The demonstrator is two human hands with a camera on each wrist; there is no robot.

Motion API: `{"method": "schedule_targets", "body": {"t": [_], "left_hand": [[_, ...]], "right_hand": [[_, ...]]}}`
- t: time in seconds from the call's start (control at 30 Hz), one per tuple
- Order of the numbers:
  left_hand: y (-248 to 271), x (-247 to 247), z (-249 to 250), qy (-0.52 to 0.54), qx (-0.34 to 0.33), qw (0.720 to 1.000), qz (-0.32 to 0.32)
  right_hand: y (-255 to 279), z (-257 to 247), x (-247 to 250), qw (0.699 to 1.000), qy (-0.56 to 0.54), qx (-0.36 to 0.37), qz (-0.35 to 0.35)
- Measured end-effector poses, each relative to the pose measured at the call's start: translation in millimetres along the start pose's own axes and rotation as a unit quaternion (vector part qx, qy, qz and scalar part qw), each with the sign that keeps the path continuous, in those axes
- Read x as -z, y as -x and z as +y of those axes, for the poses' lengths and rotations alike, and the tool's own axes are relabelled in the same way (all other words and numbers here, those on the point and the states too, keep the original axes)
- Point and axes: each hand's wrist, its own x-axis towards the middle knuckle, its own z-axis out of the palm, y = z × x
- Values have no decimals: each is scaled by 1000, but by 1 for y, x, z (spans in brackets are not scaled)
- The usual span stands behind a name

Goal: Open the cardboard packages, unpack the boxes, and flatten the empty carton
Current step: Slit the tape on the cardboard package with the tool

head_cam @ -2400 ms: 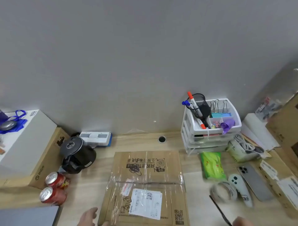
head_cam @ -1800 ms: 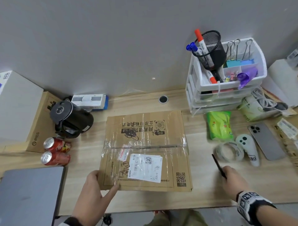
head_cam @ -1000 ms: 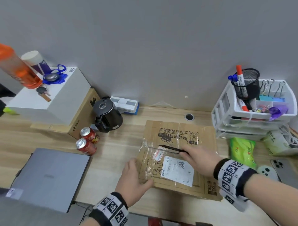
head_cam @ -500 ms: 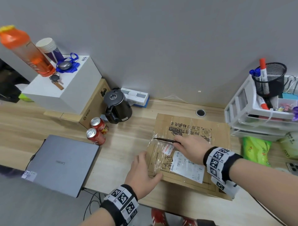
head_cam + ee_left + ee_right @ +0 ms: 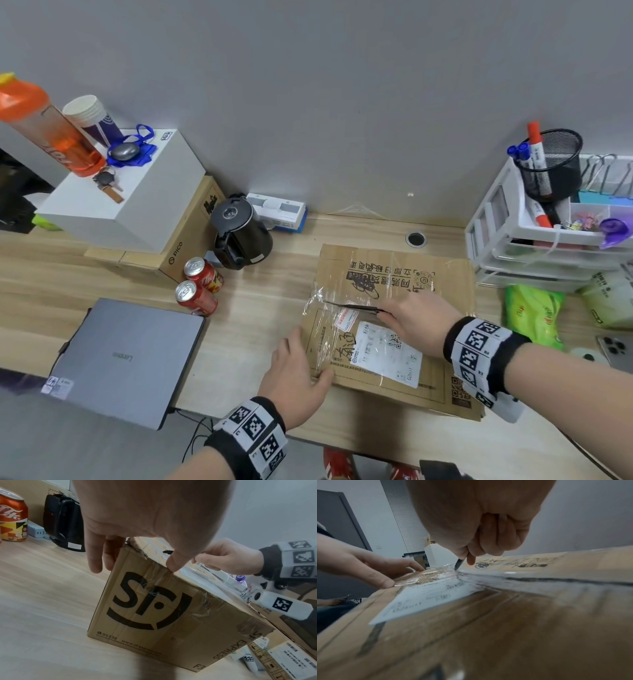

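Observation:
A brown cardboard box point(image 5: 387, 260) lies on the wooden desk, sealed with clear tape point(image 5: 329, 301) and bearing a white shipping label point(image 5: 387, 353). My left hand point(image 5: 298, 370) braces its near-left corner, fingers straight down the side point(image 5: 96, 561) and thumb on the top edge. My right hand point(image 5: 418, 322) rests on the box top and grips a thin black blade point(image 5: 352, 306). In the right wrist view the blade point(image 5: 459, 563) has its tip touching the taped centre seam near the box's left end. The box's flaps stay closed.
A grey laptop point(image 5: 126, 359) lies at the left, with two red cans point(image 5: 198, 287) and a black kettle point(image 5: 241, 236) behind it. Stacked boxes point(image 5: 137, 202) stand far left. A white drawer organiser point(image 5: 513, 240), a green packet point(image 5: 534, 315) and a phone point(image 5: 616, 349) crowd the right.
My right hand carried the black blade from the desk at the right onto the box's taped seam. The left hand stayed at the near-left corner. Over the last half second both hands barely moved.

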Motion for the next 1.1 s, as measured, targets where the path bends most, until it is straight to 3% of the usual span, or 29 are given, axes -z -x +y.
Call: {"method": "schedule_targets", "body": {"t": [0.23, 0.43, 0.8, 0.93, 1.03, 1.1], "left_hand": [[0, -1, 6, -9, 1, 1000, -19], [1, 1, 11, -89, -14, 994, -57], [-1, -1, 16, -139, -7, 989, -55], [-1, 1, 16, -145, -5, 987, -64], [0, 2, 14, -152, -10, 986, -65], [-1, 3, 14, -158, -12, 985, -64]], "right_hand": [[29, 12, 4, 999, 34, -17, -12], [49, 30, 4, 997, 56, -48, -27], [101, 77, 5, 992, 100, -61, 54], [120, 91, 5, 993, 86, -86, 5], [132, 97, 7, 990, 97, -91, 46], [138, 102, 5, 988, 110, -101, 35]]}}
